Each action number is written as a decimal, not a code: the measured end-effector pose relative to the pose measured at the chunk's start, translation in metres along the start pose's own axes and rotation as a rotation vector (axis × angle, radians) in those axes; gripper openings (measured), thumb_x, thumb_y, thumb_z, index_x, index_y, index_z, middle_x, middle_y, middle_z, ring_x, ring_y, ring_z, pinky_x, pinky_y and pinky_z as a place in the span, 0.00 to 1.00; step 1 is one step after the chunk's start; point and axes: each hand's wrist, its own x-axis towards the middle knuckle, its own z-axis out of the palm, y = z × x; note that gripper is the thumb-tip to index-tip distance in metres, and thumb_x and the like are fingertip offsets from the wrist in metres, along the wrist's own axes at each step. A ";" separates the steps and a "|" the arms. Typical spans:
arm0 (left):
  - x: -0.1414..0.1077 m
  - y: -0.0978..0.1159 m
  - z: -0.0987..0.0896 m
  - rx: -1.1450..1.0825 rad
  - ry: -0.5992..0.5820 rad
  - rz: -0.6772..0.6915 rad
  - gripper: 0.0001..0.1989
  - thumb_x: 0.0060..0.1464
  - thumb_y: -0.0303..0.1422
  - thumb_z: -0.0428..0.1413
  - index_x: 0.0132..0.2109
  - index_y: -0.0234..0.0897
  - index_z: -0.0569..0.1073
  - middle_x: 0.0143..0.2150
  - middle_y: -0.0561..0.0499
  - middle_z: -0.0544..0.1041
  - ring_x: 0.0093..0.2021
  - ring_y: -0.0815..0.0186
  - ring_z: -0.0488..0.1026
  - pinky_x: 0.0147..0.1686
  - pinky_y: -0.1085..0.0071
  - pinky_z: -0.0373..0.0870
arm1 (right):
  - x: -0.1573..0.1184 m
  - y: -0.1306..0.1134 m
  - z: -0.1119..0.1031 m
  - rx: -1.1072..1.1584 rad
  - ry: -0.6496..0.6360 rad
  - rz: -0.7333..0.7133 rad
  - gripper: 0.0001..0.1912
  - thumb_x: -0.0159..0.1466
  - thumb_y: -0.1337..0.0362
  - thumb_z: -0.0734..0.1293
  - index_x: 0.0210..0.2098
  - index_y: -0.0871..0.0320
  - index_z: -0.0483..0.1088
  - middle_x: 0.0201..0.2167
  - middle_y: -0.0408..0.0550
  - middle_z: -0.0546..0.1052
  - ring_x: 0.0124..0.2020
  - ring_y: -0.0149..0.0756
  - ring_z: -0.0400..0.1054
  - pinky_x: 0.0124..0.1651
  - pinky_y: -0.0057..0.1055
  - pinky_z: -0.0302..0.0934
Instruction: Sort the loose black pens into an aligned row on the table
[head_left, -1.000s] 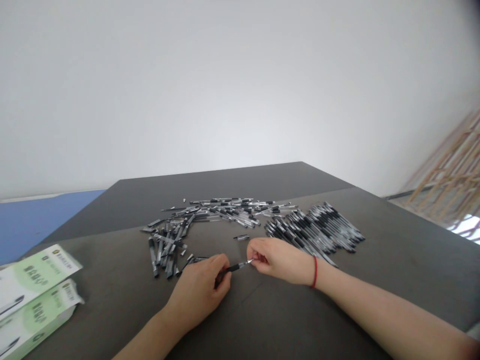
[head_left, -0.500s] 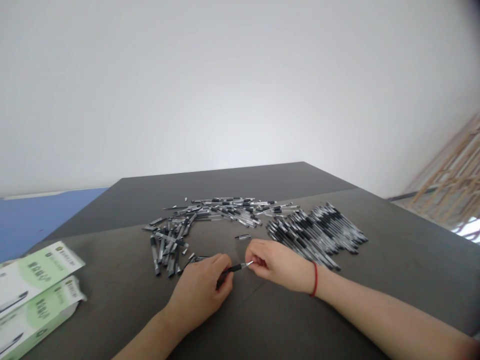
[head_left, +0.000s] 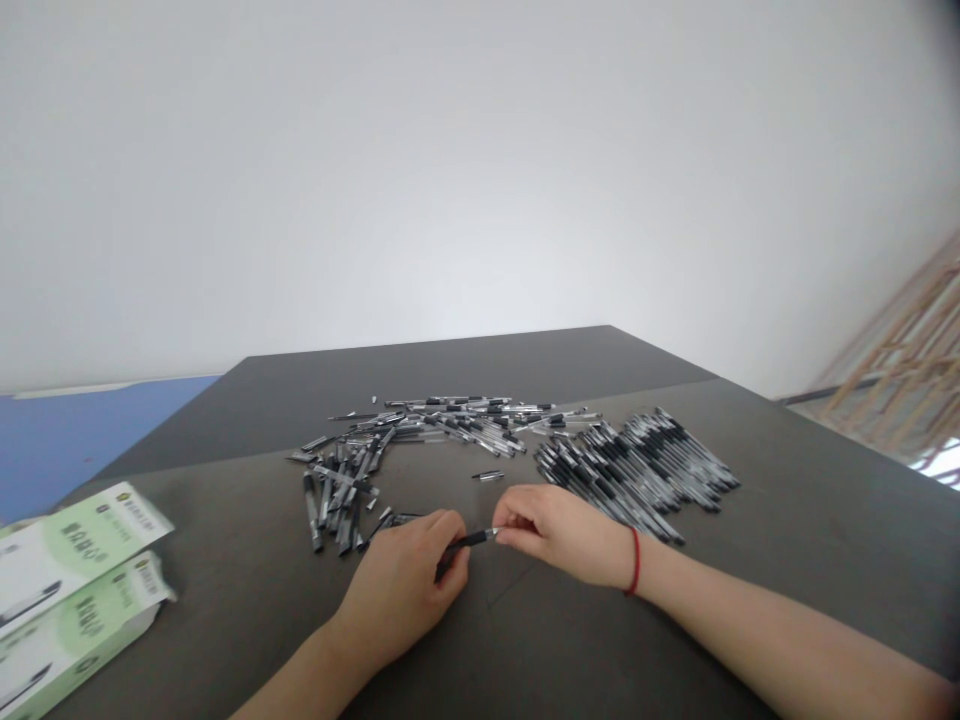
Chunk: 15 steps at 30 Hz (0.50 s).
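A pen (head_left: 472, 540) with a black rubber grip lies across the gap between my hands, its silvery tip toward the right. My left hand (head_left: 412, 570) is closed around its barrel, hiding the rear part. The thumb and forefinger of my right hand (head_left: 551, 530) pinch the pen's tip. A red cord (head_left: 636, 560) circles my right wrist. Just beyond my right hand lies a loose pen cap with a clip (head_left: 488, 475). Close behind my left hand is a jumbled heap of pen parts and caps (head_left: 345, 500).
Clear-barrelled pens with black grips lie side by side in a slanted pile (head_left: 637, 465) at right. More scattered pens (head_left: 465, 415) spread farther back on the dark table (head_left: 420, 365). Two green-and-white boxes (head_left: 90, 590) sit at the left edge. A wooden rack (head_left: 904, 355) stands beyond the right edge.
The pen's tip has gone deeper between my right fingertips, with less of it showing. Both hands otherwise keep nearly the same place. The whole view has shifted very slightly.
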 end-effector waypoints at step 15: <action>0.001 0.000 0.000 0.017 0.007 0.010 0.03 0.54 0.29 0.48 0.32 0.41 0.63 0.28 0.56 0.70 0.28 0.68 0.68 0.28 0.72 0.54 | -0.001 0.001 0.003 -0.120 0.047 -0.063 0.03 0.61 0.67 0.64 0.31 0.59 0.66 0.28 0.41 0.68 0.28 0.28 0.61 0.31 0.24 0.51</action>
